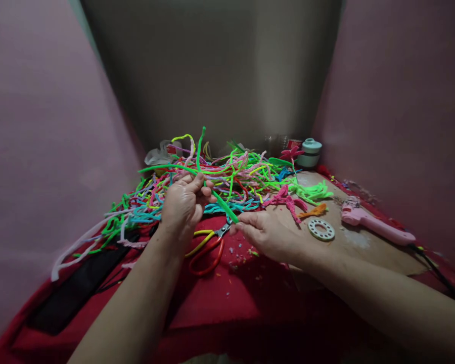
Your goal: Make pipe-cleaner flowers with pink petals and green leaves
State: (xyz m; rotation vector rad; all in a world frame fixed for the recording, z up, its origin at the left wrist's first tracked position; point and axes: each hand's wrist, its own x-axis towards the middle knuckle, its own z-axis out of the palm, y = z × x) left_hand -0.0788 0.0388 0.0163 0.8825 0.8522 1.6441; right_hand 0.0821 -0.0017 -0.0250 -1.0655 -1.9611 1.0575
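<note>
Both hands hold a bright green pipe cleaner (223,203) stretched between them above the red cloth. My left hand (185,199) is closed on its upper part, where green ends stick out up and to the left. With thumb and fingertips, my right hand (263,230) pinches the lower end. Scissors (207,247) with one yellow and one red handle lie beneath, their blades partly hidden by the fingers. Behind the hands spreads a tangled heap of coloured pipe cleaners (246,172).
On the brown board (358,242) at the right lie a pink glue gun (379,225), a white ring with holes (321,229) and pink pipe-cleaner shapes (288,202). A pale green jar (311,151) stands behind. A black flat case (76,288) lies left. Walls rise on both sides.
</note>
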